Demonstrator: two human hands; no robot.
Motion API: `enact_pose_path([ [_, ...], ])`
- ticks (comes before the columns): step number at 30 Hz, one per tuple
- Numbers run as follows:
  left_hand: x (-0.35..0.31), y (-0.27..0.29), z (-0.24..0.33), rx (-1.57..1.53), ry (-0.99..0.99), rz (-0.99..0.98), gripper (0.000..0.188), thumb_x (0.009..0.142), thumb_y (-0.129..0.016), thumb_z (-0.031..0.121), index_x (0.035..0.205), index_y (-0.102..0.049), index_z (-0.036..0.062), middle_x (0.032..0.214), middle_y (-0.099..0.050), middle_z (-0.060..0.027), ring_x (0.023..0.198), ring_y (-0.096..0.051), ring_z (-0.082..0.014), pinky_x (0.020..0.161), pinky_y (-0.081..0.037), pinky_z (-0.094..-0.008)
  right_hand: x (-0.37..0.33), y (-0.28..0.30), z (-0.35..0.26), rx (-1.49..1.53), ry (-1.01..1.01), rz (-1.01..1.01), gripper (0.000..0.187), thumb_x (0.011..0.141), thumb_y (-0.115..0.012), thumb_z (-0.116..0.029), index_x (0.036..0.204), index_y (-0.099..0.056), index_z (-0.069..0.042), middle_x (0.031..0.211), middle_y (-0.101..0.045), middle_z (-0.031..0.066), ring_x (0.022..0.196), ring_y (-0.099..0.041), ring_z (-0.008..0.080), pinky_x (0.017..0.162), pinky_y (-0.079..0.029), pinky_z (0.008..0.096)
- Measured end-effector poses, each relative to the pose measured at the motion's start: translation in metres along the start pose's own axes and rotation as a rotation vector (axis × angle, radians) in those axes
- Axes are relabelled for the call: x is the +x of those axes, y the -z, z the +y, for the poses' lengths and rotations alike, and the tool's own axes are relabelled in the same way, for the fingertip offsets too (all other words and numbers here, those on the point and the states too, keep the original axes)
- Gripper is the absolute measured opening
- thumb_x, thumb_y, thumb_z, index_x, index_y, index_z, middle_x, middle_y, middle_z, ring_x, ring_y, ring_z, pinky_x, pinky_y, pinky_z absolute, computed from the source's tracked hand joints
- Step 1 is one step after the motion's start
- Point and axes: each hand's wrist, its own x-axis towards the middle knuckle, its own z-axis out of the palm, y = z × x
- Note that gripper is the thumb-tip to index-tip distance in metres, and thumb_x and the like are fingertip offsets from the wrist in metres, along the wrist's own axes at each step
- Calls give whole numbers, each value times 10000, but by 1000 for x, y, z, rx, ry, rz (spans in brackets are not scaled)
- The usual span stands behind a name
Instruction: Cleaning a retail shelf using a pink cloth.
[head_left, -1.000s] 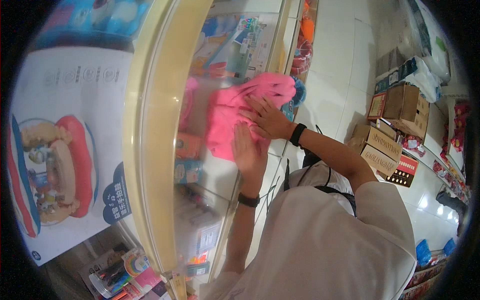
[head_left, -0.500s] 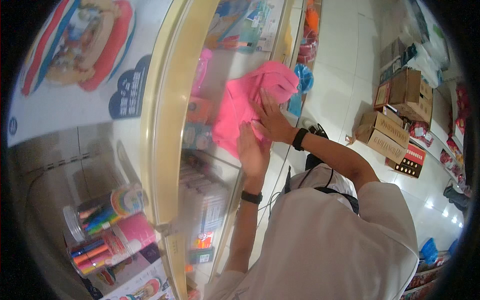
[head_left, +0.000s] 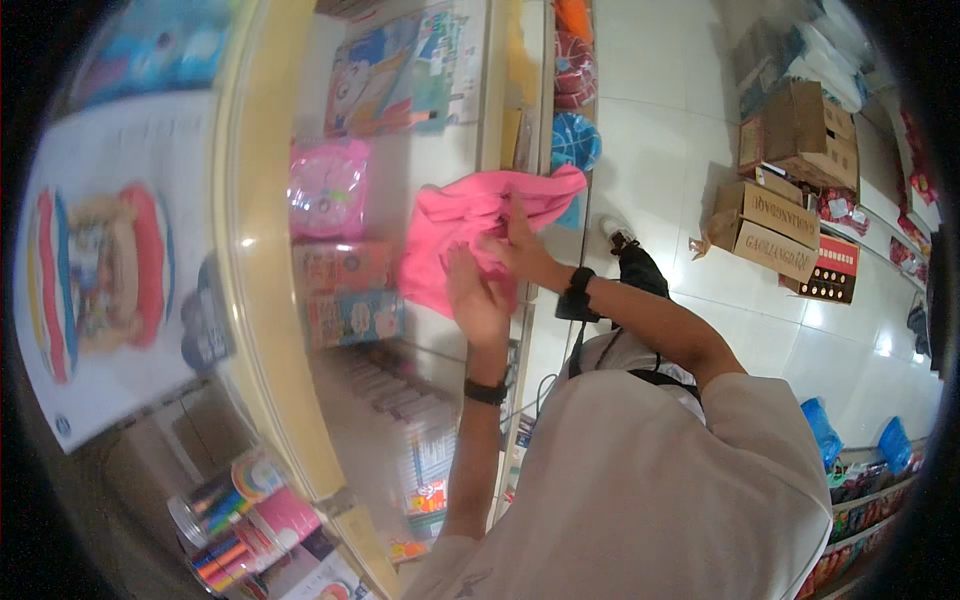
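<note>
A bright pink cloth (head_left: pixel 450 215) lies bunched and folded on the white shelf, one corner drawn out to the right over the shelf's edge. My left hand (head_left: pixel 474 300) rests on its near part, fingers stretched out together. Beside it, my right hand (head_left: pixel 528 255) touches the cloth with its fingers apart, the index finger pointing away over the folds. Some fingertips blend into the cloth and are hard to make out. Left of the cloth stand a pink round clock-like item (head_left: pixel 328 188) in clear packaging and small orange and blue boxes (head_left: pixel 352 315).
A cream shelf edge (head_left: pixel 262 300) runs along the left, with clear tubs of coloured pens (head_left: pixel 250 545) below. Flat picture packages (head_left: pixel 400 75) lie on the far shelf. Wrapped balls (head_left: pixel 575 140) sit at the shelf's right. Cardboard boxes (head_left: pixel 770 230) stand on the tiled floor.
The view has shifted, showing more of the shelf at left. The cloth's far right part, a rounded bunch before, is now a flatter, pointed corner. Both hands are still on the cloth.
</note>
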Motion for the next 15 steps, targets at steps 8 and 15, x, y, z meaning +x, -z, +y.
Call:
enact_pose_path([
  [8, 81, -30, 21, -24, 18, -20, 623, 850, -509, 141, 1440, -374, -9, 1490, -363, -239, 1394, -319, -405, 1139, -245, -497, 118, 52, -28, 671, -375, 56, 474, 912, -673, -280, 1267, -493, -22, 1145, -587, 55, 1071, -556, 135, 894, -482, 285],
  [15, 88, -34, 22, 23, 87, -39, 629, 876, -493, 202, 1450, -351, -14, 1500, -355, -231, 1379, -342, -409, 1132, -259, -476, 122, 52, -33, 935, -578, -19, 236, 957, -624, -259, 1039, -623, -38, 959, -644, -3, 872, -607, 99, 742, -521, 261],
])
